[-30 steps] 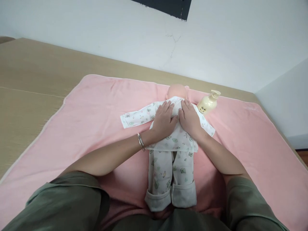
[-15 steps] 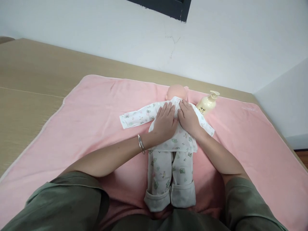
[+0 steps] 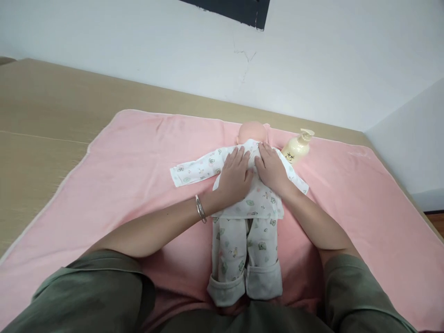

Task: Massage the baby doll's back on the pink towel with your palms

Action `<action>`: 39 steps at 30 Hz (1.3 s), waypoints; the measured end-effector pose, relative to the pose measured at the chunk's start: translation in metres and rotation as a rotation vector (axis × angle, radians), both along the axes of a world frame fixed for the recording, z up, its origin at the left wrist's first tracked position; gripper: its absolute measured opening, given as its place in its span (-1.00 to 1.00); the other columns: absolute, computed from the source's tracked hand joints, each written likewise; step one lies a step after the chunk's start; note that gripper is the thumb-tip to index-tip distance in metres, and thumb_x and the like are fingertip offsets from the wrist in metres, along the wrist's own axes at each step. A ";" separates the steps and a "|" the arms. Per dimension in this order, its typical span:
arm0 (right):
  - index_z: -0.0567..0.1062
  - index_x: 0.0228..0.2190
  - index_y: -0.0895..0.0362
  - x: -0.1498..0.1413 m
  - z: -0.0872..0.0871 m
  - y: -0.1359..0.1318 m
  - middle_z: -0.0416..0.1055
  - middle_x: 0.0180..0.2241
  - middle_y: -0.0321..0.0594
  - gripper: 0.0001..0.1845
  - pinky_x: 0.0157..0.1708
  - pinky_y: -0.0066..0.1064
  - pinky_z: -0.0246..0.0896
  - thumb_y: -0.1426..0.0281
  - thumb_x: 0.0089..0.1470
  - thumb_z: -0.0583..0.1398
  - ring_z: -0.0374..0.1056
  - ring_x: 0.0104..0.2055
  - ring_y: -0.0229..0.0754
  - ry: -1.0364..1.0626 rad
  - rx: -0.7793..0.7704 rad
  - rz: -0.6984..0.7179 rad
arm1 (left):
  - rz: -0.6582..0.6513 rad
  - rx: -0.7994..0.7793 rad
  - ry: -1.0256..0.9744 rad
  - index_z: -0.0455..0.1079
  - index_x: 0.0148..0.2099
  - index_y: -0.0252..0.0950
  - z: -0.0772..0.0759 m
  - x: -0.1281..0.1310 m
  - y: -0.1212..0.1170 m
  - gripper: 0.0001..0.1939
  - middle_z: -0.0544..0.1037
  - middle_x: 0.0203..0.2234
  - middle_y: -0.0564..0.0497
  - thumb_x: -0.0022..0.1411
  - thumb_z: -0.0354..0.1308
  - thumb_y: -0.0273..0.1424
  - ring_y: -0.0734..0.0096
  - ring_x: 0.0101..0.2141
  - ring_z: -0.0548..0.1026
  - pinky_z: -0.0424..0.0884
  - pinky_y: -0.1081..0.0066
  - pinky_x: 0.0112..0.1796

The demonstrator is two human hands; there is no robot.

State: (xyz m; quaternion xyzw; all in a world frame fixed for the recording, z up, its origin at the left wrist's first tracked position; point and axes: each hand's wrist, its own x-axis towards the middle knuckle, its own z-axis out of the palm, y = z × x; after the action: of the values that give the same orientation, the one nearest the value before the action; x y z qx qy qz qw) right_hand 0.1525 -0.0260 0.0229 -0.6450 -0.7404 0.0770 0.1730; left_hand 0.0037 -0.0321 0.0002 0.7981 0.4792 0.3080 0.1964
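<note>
A baby doll, its rounded head [image 3: 252, 131] toward the wall, lies on a pink blanket [image 3: 138, 152]. It wears a white printed top [image 3: 258, 203] and matching pants [image 3: 233, 247] with turned-up cuffs. My left hand [image 3: 236, 175] rests flat on the left side of the doll's upper body, fingers stretched toward the head. On the other side of the chest lies my right hand [image 3: 271, 169], also flat with fingers extended. Both palms press on the cloth and hold nothing. One sleeve of the top [image 3: 197, 171] stretches out to the left.
A pale yellow pump bottle [image 3: 297, 147] lies tilted on the blanket, right of the doll's head. The wooden table [image 3: 45, 101] shows beyond the blanket at left and back. Behind it rises a white wall [image 3: 138, 41] with a dark frame [image 3: 239, 10].
The view has shifted very slightly. My left hand has moved a touch down and left over the top; my right hand stays nearly in place.
</note>
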 end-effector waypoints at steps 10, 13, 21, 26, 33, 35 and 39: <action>0.11 0.30 0.44 -0.026 0.005 -0.041 -0.02 0.37 0.26 -0.35 0.40 0.04 -0.19 0.38 0.27 -0.05 -0.17 0.46 0.16 -0.112 0.019 0.024 | 0.093 -0.195 -0.168 0.17 0.33 -0.48 0.002 -0.003 0.032 -0.37 0.21 0.33 -0.21 0.24 -0.15 -0.38 0.16 0.37 0.08 -0.05 0.05 0.39; 0.15 0.30 0.40 -0.021 0.006 -0.035 0.00 0.37 0.22 -0.36 0.41 0.01 -0.19 0.36 0.27 -0.03 -0.13 0.45 0.14 -0.077 -0.013 0.037 | 0.096 -0.132 -0.180 0.21 0.31 -0.43 -0.005 -0.003 0.033 -0.41 0.26 0.31 -0.18 0.29 -0.16 -0.32 0.16 0.36 0.11 -0.04 0.03 0.38; 0.16 0.29 0.39 -0.007 -0.003 -0.010 0.03 0.36 0.18 -0.36 0.40 0.09 -0.26 0.33 0.29 -0.12 -0.10 0.44 0.10 -0.002 0.030 -0.009 | 0.067 -0.032 -0.136 0.23 0.29 -0.35 -0.013 -0.005 0.026 -0.48 0.28 0.30 -0.16 0.38 -0.20 -0.30 0.19 0.35 0.13 0.00 0.03 0.37; 0.17 0.28 0.38 -0.004 -0.004 -0.008 0.06 0.36 0.16 -0.37 0.40 0.07 -0.22 0.33 0.28 -0.12 -0.08 0.44 0.09 0.000 0.037 0.026 | 0.032 0.006 0.016 0.14 0.33 -0.47 -0.006 -0.003 0.005 -0.40 0.13 0.36 -0.29 0.32 -0.08 -0.31 -0.01 0.39 0.00 -0.05 -0.09 0.35; 0.12 0.30 0.44 -0.020 0.002 -0.030 -0.01 0.37 0.24 -0.35 0.41 0.07 -0.22 0.38 0.26 -0.09 -0.13 0.45 0.17 -0.065 0.009 0.016 | 0.055 -0.031 0.078 0.20 0.29 -0.51 0.001 -0.005 0.030 -0.43 0.25 0.30 -0.29 0.29 -0.15 -0.38 0.03 0.33 0.16 0.04 0.01 0.34; 0.13 0.30 0.40 -0.024 0.001 -0.038 -0.03 0.38 0.22 -0.34 0.40 0.08 -0.19 0.36 0.25 -0.06 -0.16 0.46 0.16 -0.062 0.035 0.049 | 0.055 -0.028 0.134 0.21 0.27 -0.55 0.002 -0.007 0.038 -0.43 0.27 0.28 -0.33 0.31 -0.19 -0.38 0.02 0.31 0.19 0.05 0.03 0.33; 0.16 0.29 0.39 -0.016 0.001 -0.027 0.00 0.37 0.19 -0.35 0.40 0.05 -0.16 0.39 0.23 -0.05 -0.13 0.45 0.14 -0.024 0.013 0.064 | 0.069 0.004 0.226 0.14 0.32 -0.55 0.007 -0.004 0.023 -0.41 0.21 0.31 -0.37 0.34 -0.21 -0.36 -0.08 0.34 0.13 0.02 -0.11 0.31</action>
State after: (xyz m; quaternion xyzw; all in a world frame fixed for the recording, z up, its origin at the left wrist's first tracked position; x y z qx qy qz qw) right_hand 0.1365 -0.0527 0.0240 -0.6206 -0.7632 0.0699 0.1658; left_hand -0.0006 -0.0092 0.0075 0.8110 0.5250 0.2238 0.1289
